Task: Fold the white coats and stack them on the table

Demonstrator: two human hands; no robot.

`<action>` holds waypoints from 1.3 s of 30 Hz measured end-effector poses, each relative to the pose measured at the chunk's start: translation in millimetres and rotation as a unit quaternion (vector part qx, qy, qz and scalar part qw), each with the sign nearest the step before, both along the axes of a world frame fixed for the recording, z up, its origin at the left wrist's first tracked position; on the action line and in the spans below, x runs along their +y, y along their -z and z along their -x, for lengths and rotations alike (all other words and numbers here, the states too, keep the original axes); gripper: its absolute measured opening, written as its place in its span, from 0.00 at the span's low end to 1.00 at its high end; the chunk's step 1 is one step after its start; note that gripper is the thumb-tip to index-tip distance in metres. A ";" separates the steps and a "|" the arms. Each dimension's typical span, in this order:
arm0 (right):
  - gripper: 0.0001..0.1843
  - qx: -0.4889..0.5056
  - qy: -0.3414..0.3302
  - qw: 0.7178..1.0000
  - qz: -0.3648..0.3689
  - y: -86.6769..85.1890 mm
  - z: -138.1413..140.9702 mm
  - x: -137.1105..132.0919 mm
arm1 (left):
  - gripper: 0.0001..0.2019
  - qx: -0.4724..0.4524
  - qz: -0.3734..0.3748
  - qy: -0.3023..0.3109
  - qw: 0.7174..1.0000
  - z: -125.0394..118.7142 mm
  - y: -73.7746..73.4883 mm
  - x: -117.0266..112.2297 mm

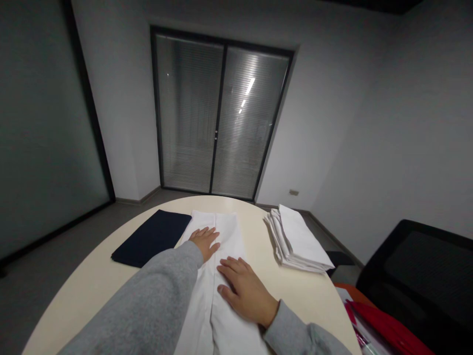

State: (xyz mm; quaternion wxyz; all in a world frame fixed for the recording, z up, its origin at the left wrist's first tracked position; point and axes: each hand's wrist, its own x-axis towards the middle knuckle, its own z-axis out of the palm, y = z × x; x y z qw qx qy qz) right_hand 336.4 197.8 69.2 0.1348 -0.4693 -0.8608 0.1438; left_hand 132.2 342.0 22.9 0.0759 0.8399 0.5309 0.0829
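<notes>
I saw the left hand [205, 242] lying flat, fingers spread, on the white cloth [221, 276] at centre frame. The right hand [246, 291] pressed flat and open on the same cloth, lower and just right. A dark cloth [151, 238] lay touching its left edge; a white stack [299, 240] sat right on the table [88, 291]. I could read no writing anywhere.

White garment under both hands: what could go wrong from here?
1. Both hands, left and right, press flat on the white garment; a sideways push could bunch it.
2. The navy cloth touches its left edge and could be dragged.
3. The folded stack sits near the table edge and might slip off.
</notes>
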 end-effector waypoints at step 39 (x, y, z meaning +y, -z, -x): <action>0.31 -0.081 0.058 0.995 0.000 1.4 7.5 -1.3 | 0.44 0.031 0.014 0.093 0.995 41.2 -14.6 -135.1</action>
